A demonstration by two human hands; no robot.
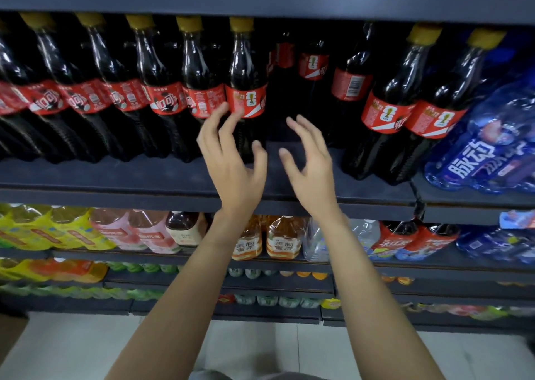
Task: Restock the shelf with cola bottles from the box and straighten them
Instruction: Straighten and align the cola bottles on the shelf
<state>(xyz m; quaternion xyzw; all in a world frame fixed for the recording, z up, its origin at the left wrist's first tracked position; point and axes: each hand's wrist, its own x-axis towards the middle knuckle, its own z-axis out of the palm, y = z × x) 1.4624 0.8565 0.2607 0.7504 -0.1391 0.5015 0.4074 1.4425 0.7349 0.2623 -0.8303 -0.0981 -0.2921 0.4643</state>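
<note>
Cola bottles with red labels and yellow caps stand in a row on the dark upper shelf (144, 177). My left hand (231, 159) is raised in front of the cola bottle (246, 75) at the row's right end; its fingers spread loosely just below that bottle's label and hold nothing. My right hand (309, 165) is beside it, fingers spread and empty, in front of a gap in the front row. Behind the gap stand further cola bottles (312, 67) deeper on the shelf. Two more cola bottles (405, 101) stand at the front to the right. The box is out of view.
Blue drink bottles (486, 148) lie stacked at the right of the upper shelf. Lower shelves (289, 266) hold tea, juice and water bottles. The shelf above (260, 0) overhangs the bottle caps. Pale floor tiles (72, 348) lie below.
</note>
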